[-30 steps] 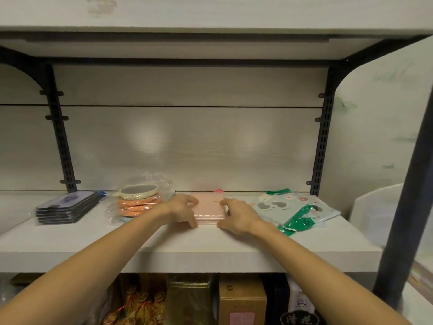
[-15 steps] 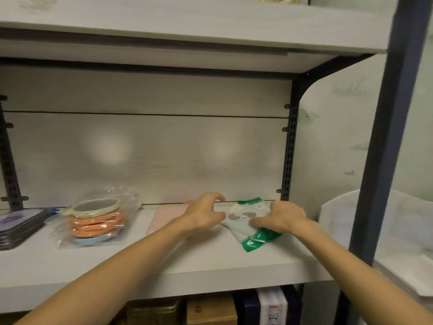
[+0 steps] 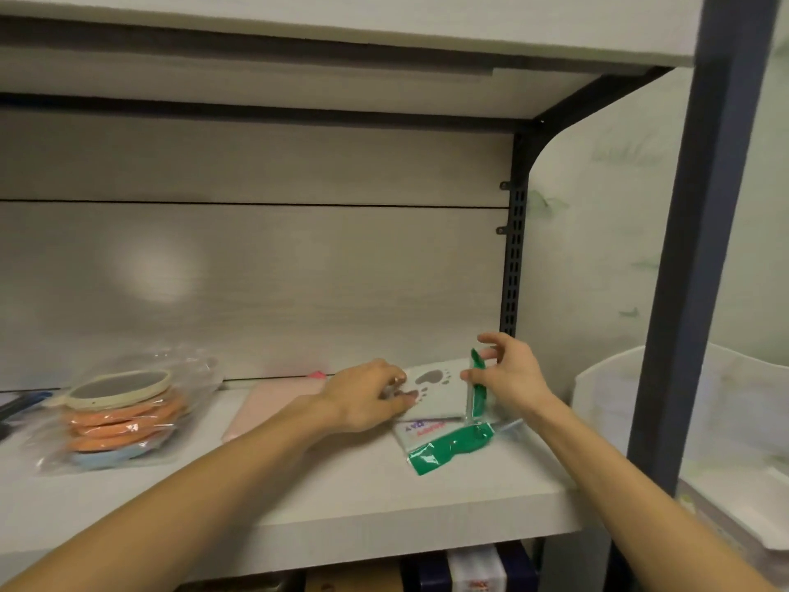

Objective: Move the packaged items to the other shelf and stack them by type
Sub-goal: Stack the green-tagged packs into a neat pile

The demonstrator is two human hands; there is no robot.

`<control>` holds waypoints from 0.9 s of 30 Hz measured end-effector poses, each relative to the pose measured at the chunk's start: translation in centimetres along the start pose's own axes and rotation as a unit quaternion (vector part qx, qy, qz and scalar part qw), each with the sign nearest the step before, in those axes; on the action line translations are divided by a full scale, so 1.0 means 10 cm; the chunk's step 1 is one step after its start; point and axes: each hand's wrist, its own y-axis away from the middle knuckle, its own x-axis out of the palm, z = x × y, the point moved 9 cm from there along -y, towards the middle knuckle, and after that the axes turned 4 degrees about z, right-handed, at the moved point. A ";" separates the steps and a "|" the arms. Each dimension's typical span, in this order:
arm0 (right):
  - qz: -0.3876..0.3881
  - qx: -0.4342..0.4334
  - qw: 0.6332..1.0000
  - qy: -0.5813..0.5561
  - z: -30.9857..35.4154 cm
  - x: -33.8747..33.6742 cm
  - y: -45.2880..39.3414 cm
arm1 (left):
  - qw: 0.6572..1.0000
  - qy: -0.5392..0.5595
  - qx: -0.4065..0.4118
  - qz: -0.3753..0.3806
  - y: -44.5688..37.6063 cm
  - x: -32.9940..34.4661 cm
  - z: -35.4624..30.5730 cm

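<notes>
While both arms reach in from the bottom of the frame, the left hand pinches the near-left edge of a pale grey-green packet with a paw print, lower right of centre on the white wooden shelf. The right hand grips that packet's green strip on its right side, fingers curled round it. Just below lies a second packet with a green plastic end. Left of the hands sits a flat pink packet stack, and further left a clear bag of orange round pads.
</notes>
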 end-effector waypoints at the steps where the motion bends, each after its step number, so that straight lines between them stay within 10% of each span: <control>1: -0.009 -0.010 0.999 -0.050 -0.01 -0.01 -0.03 | 1.000 -0.005 0.000 -0.018 -0.02 -0.04 0.01; 12: 0.082 -0.071 0.967 -0.230 0.05 0.31 -0.10 | 0.896 0.434 -0.074 -0.056 -0.07 -0.10 -0.04; 16: 0.085 -0.096 0.976 -0.174 0.06 0.43 -0.07 | 0.893 0.427 -0.106 -0.095 0.00 0.08 0.02; 22: -0.011 -0.117 0.993 0.028 -0.04 0.15 0.05 | 0.764 0.590 -0.154 -0.211 0.29 0.02 0.22; 27: 0.048 -0.118 0.964 0.232 -0.17 0.23 0.34 | 0.743 0.583 -0.140 -0.297 0.48 -0.14 0.43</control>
